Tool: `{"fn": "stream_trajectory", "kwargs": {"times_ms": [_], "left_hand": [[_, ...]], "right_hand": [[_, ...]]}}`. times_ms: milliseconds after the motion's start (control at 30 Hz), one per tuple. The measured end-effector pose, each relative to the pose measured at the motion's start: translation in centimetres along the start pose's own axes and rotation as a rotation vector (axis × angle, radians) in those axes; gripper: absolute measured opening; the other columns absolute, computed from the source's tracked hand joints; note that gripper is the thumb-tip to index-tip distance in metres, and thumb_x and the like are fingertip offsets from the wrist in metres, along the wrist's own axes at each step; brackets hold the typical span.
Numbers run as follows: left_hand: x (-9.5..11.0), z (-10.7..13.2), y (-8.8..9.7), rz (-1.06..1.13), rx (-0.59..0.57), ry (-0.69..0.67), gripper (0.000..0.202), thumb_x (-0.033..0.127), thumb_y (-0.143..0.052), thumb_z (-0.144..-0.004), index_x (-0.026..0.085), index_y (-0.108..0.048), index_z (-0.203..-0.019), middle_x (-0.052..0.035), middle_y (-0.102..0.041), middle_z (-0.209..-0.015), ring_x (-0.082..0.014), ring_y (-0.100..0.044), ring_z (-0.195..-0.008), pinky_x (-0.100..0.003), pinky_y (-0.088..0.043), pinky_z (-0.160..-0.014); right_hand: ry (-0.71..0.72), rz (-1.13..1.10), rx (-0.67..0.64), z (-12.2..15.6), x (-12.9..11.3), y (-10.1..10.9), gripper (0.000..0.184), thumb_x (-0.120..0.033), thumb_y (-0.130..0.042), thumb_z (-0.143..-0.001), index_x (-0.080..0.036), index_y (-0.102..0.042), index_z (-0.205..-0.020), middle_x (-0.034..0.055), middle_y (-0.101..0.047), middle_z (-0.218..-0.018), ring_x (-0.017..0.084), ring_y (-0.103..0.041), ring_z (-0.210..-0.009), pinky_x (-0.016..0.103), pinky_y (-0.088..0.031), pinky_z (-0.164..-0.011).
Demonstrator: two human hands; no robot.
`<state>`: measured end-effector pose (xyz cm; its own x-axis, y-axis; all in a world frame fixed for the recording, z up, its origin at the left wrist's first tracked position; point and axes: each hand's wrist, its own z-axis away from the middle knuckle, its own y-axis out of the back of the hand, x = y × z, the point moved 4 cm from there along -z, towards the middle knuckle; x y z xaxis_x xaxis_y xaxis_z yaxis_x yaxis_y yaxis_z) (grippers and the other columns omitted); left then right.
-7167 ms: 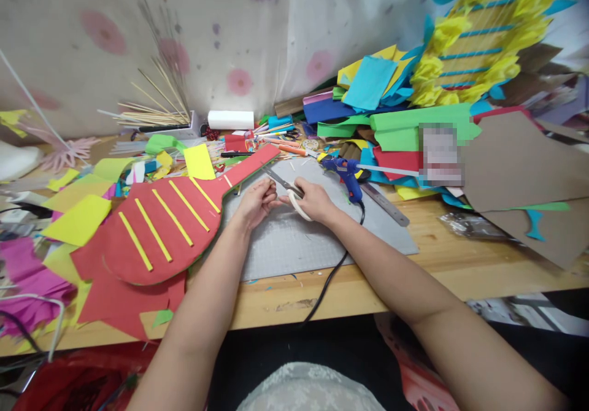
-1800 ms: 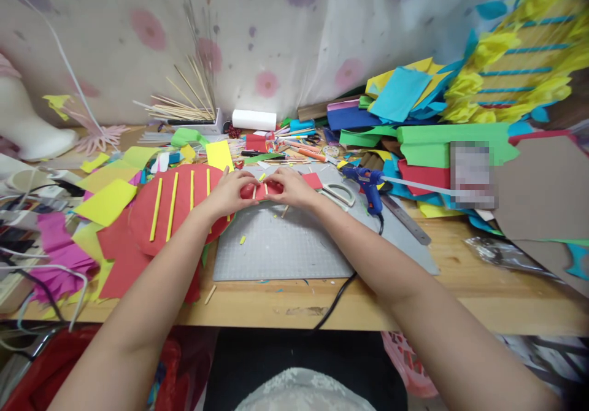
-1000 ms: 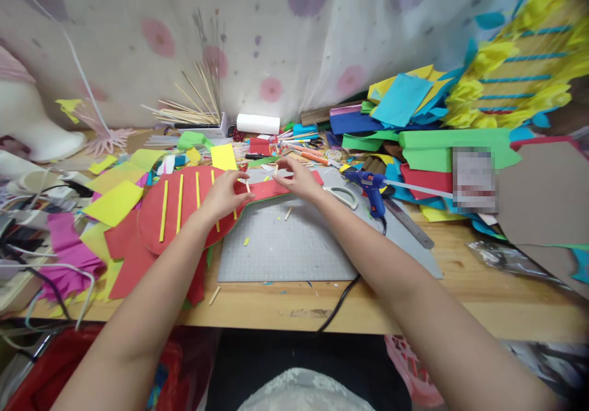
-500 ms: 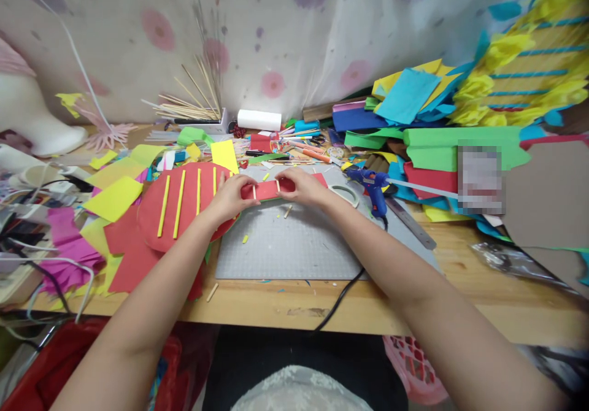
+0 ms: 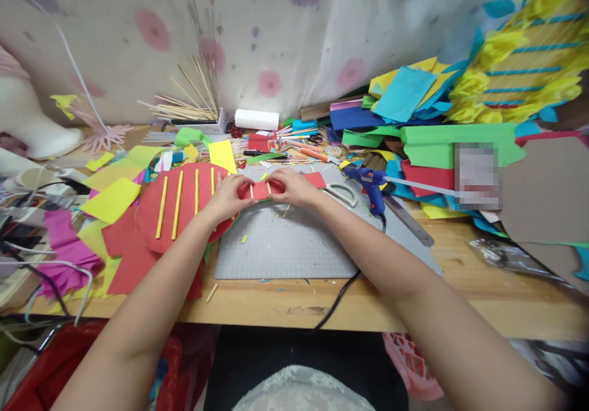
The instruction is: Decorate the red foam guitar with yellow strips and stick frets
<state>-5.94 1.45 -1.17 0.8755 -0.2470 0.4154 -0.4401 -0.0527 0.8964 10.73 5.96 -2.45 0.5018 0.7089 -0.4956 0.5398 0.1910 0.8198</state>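
Red foam guitar cutout (image 5: 184,205) flat on the bench (image 5: 460,276), long axis running left to right: round body to the left, narrow neck (image 5: 285,185) pointing right across the top edge of the grey cutting mat (image 5: 285,245). 4 long yellow strips (image 5: 162,205) glued across the body, short yellow bits across the neck. Left hand (image 5: 227,195) pressed down at the body-neck joint, fingers curled onto the foam. Right hand (image 5: 294,187) likewise closed over the neck, fingertips pinching it near the left ones. Scissors (image 5: 340,193) just beside the right hand, blue glue gun (image 5: 370,184) a little further right.
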Motion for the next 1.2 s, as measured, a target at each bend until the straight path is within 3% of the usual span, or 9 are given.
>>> {"fn": "stream_trajectory", "kwargs": {"times_ms": [267, 467, 733, 1067, 1200], "left_hand": [[-0.04, 0.01, 0.01, 0.019, 0.002, 0.003, 0.037, 0.043, -0.064, -0.068, 0.022, -0.058, -0.099, -0.0045, -0.061, -0.107, -0.0239, -0.051, -0.109, -0.051, -0.003, -0.109], [-0.07, 0.02, 0.04, 0.031, -0.009, -0.008, 0.043, 0.044, -0.067, -0.065, 0.021, -0.058, -0.101, -0.0057, -0.060, -0.107, -0.0241, -0.050, -0.108, -0.047, -0.017, -0.107], [-0.11, -0.05, 0.05, 0.037, -0.017, -0.016, 0.046, 0.044, -0.067, -0.064, 0.020, -0.058, -0.102, -0.0062, -0.060, -0.109, -0.0246, -0.050, -0.109, -0.045, -0.024, -0.104], [-0.46, -0.17, -0.09, 0.035, -0.030, -0.024, 0.045, 0.045, -0.065, -0.065, 0.021, -0.057, -0.103, -0.0060, -0.060, -0.108, -0.0237, -0.050, -0.108, -0.045, -0.025, -0.104], [-0.27, -0.05, 0.10, 0.079, -0.024, -0.008, 0.057, 0.047, -0.067, -0.062, 0.020, -0.053, -0.111, -0.0081, -0.057, -0.117, -0.0256, -0.048, -0.114, -0.046, -0.027, -0.103]], "right_hand": [[-0.026, -0.019, -0.004, 0.07, 0.33, -0.02, 0.035, -0.031, -0.063, -0.072, -0.016, -0.061, -0.104, 0.0092, -0.058, -0.106, 0.021, -0.051, -0.103, 0.035, -0.039, -0.090], [-0.018, -0.016, 0.002, 0.05, 0.20, 0.18, 0.036, -0.030, -0.064, -0.071, -0.017, -0.060, -0.104, 0.0083, -0.059, -0.107, 0.021, -0.051, -0.103, 0.036, -0.039, -0.091], [-0.028, -0.021, 0.001, -0.02, 0.12, 0.15, 0.035, -0.032, -0.065, -0.071, -0.018, -0.060, -0.102, 0.0083, -0.059, -0.107, 0.021, -0.051, -0.104, 0.037, -0.038, -0.091], [-0.016, -0.026, -0.016, -0.40, -0.24, -0.14, 0.033, -0.030, -0.064, -0.071, -0.017, -0.060, -0.101, 0.0090, -0.059, -0.109, 0.020, -0.049, -0.106, 0.035, -0.037, -0.092], [-0.031, -0.022, -0.023, -0.37, -0.22, -0.12, 0.036, -0.033, -0.064, -0.071, -0.018, -0.060, -0.103, 0.0087, -0.059, -0.110, 0.021, -0.049, -0.108, 0.037, -0.037, -0.092]]}}
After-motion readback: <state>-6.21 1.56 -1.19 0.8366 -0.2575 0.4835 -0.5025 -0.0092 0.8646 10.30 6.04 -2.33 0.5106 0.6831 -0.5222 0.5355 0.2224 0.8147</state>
